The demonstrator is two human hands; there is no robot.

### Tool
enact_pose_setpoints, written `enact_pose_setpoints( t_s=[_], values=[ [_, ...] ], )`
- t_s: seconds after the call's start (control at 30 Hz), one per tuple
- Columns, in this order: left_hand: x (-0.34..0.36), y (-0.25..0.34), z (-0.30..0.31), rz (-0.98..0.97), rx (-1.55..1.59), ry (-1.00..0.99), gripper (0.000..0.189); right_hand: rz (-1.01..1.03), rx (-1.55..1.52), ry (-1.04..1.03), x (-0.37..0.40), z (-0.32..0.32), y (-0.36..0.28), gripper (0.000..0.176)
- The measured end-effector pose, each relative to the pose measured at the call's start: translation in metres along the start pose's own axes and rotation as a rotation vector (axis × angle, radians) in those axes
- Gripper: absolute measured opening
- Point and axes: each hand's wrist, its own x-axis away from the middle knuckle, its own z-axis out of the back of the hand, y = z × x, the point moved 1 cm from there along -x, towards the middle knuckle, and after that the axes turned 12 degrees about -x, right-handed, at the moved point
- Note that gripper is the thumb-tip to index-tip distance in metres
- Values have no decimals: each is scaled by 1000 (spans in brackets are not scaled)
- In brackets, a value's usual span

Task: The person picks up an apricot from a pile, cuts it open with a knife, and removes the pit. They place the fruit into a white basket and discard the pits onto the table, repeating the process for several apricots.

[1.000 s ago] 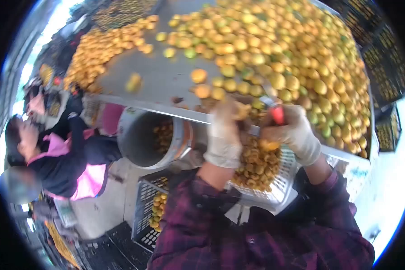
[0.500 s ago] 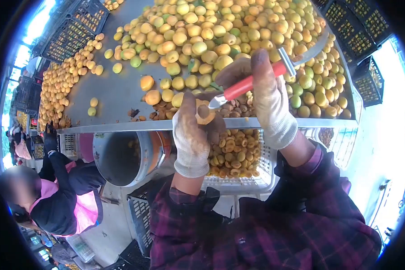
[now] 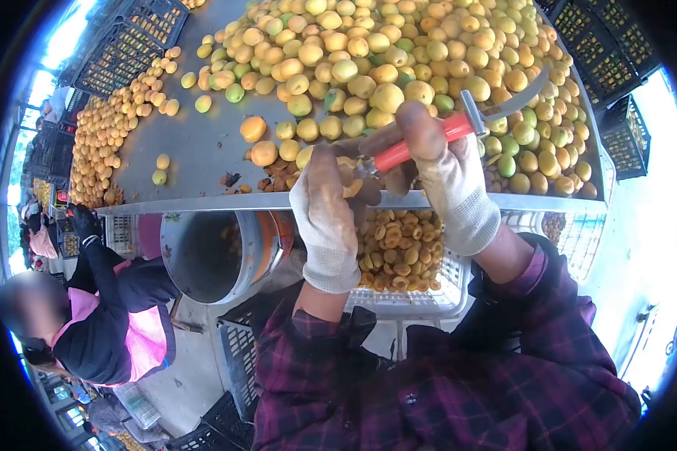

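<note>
While the right hand (image 3: 451, 184) has its grip wrapped round a red-handled knife (image 3: 456, 126), the curved blade slanting toward the bench's (image 3: 226, 204) right edge, the left hand (image 3: 327, 218) holds an apricot (image 3: 348, 176) (partly hidden by fingers) against the handle's other end, near the front edge. Whole apricots (image 3: 338, 71) heap across to the right edge; halved apricots (image 3: 399, 255) lie in a white basket (image 3: 429, 304) below the front edge.

One head-worn camera is looking forward and steeply down over the wearer's purple-and-black checked shirt (image 3: 436, 391), showing the white-gloved left hand (image 3: 328, 218) and white-gloved right hand (image 3: 456, 184) close up, the flat grey metal table (image 3: 207, 146) stretching beyond.
</note>
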Motion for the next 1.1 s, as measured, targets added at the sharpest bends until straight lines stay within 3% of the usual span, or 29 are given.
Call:
enact_pose_setpoints(
  t_s=[0.13, 0.2, 0.23, 0.3, 0.33, 0.43, 0.47, 0.5, 0.53, 0.57, 0.6, 0.63, 0.7, 0.73, 0.77, 0.83, 0.9, 0.97, 1.03, 1.1],
  values=[
    [1, -3, 1, -101, 68, 33, 40, -21, 20, 71, -3, -12, 17, 55],
    [1, -10, 5, -450, -470, 147, 38, 24, -479, 79, -17, 4, 53, 50],
    [-2, -19, 2, -449, -471, 147, 38, 24, -480, 79, -17, 2, 47, 50],
    [-8, -32, -5, -391, -130, 179, 38, -382, -533, 158, -14, -3, 36, 48],
    [-6, -32, -4, -388, -130, 178, 38, -416, -621, 247, -20, -6, 43, 50],
    [-1, -18, -2, -304, -205, 162, 40, -416, -758, 220, -33, 4, 60, 55],
    [0, -8, -2, -3, 94, 104, 41, -416, -759, 220, -33, 5, 56, 55],
    [1, -4, -3, 301, 392, 43, 43, -270, -621, 255, -32, 2, 43, 54],
    [1, -5, 1, 301, 393, 41, 43, -126, -480, 288, -32, 1, 32, 54],
    [0, -6, 6, 269, 420, -66, 43, -125, -477, 288, -32, 4, 28, 54],
    [-1, -7, 9, 234, 449, -168, 43, 7, -376, 270, -36, 8, 20, 52],
    [-1, -10, 7, 229, 456, -158, 43, 138, -274, 244, -39, 7, 13, 50],
    [-3, -17, 1, 235, 189, -208, 51, 260, -237, 208, -38, 8, 4, 38],
    [-1, -18, 3, 201, 138, -366, 45, 260, -230, 209, -39, 9, 3, 36],
    [2, -23, 2, 199, 141, -350, 45, 260, -222, 214, -39, 10, 1, 34],
    [9, -29, -7, -115, -259, -512, 36, 214, -166, 181, -41, 12, 0, 31],
    [21, -26, -4, -150, -359, -489, 34, 70, 15, 233, -41, 7, -2, 30],
    [25, -12, 0, -193, -447, -457, 33, 94, 9, 184, -45, 1, 0, 28],
    [23, -2, 5, -189, -531, -499, 33, -64, 284, 144, -55, -15, -6, 22],
    [24, 1, 6, -179, -501, -485, 34, 66, 515, -52, -81, -41, 7, 25]
  ],
)
